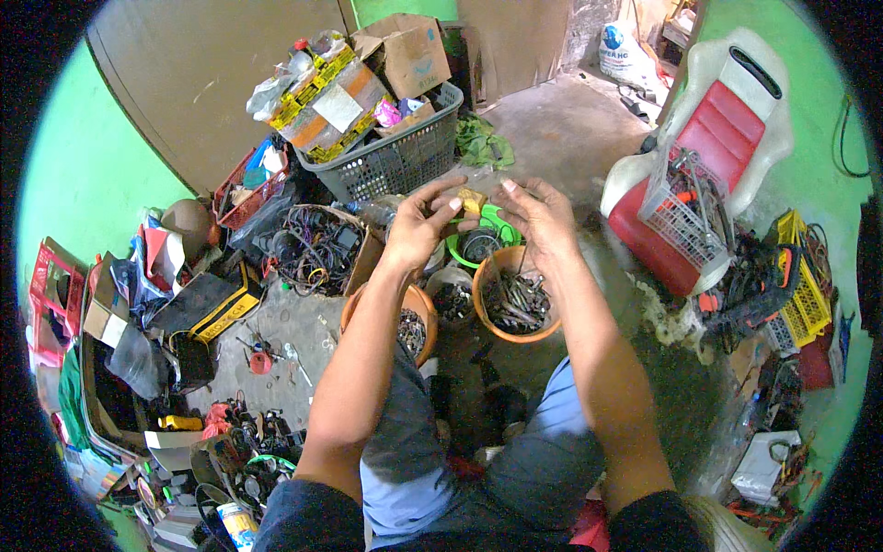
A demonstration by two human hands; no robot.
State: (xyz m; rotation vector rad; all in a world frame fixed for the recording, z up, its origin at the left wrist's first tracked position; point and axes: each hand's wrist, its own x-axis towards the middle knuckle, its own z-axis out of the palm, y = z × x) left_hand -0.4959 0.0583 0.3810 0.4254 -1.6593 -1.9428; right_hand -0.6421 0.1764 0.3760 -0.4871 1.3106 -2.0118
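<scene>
Both my hands are raised in front of me over several buckets. In the fingers of my left hand [425, 224] is a small yellow-gold piece [472, 200], blocky in shape; its exact kind is too small to make out. My right hand [541, 217] is held just to the right of it, palm turned inward. The right thumb and fingers are bent but apart, with nothing visible between them. Below the hands stand a bright green basin [502, 227] with a dark round part in it and an orange bucket [492, 328] of metal pieces.
Another orange bucket [429, 346] with small metal parts stands below my left forearm. A box of tangled cables [317, 241] lies to the left. Behind is a grey crate [432, 138] piled with boxes. A red-and-white seat [727, 129] carrying a wire basket stands at the right.
</scene>
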